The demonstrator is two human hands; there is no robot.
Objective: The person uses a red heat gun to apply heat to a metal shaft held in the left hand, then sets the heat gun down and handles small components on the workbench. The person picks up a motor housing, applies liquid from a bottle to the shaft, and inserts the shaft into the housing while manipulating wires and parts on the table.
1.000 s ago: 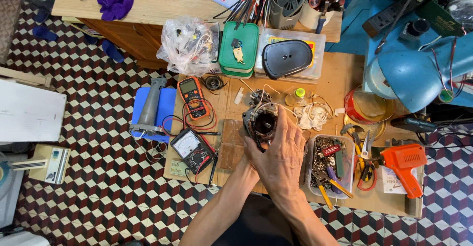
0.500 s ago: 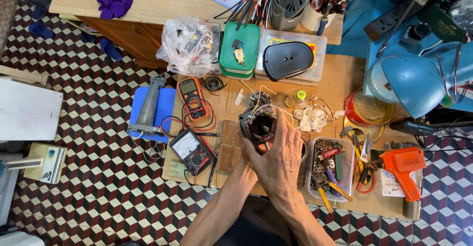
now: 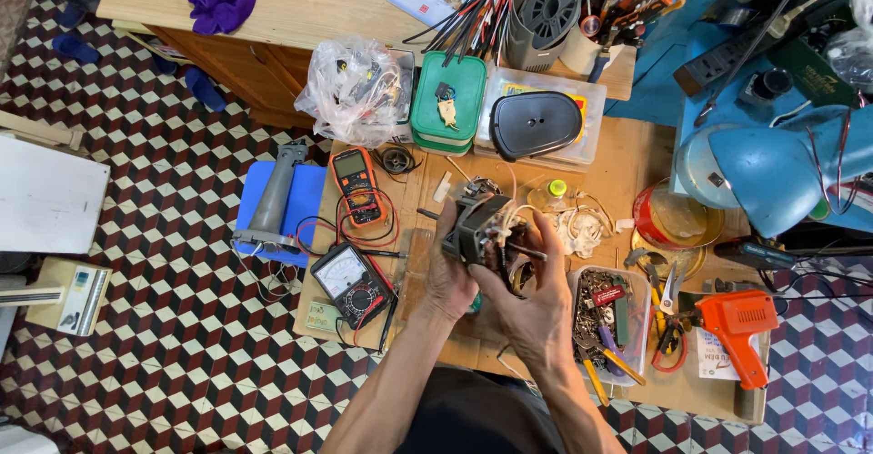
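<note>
A small dark electric motor (image 3: pixel 479 225) with white and red wires is held above the wooden workbench (image 3: pixel 627 159). My left hand (image 3: pixel 450 268) grips its left side from below. My right hand (image 3: pixel 536 295) cups it from the right, fingers spread over the wires and a thin dark rod sticking out. The motor's underside is hidden by my palms.
An orange multimeter (image 3: pixel 355 181) and a black analogue meter (image 3: pixel 350 281) lie to the left with red leads. A clear tray of parts (image 3: pixel 611 318), pliers (image 3: pixel 668 313) and an orange heat gun (image 3: pixel 741 327) lie right. A blue lamp (image 3: pixel 773 168) overhangs. Boxes and a plastic bag (image 3: pixel 350 90) sit behind.
I have turned the motor onto its side and shifted my right hand from over its top to its right side. My left hand now supports it from below.
</note>
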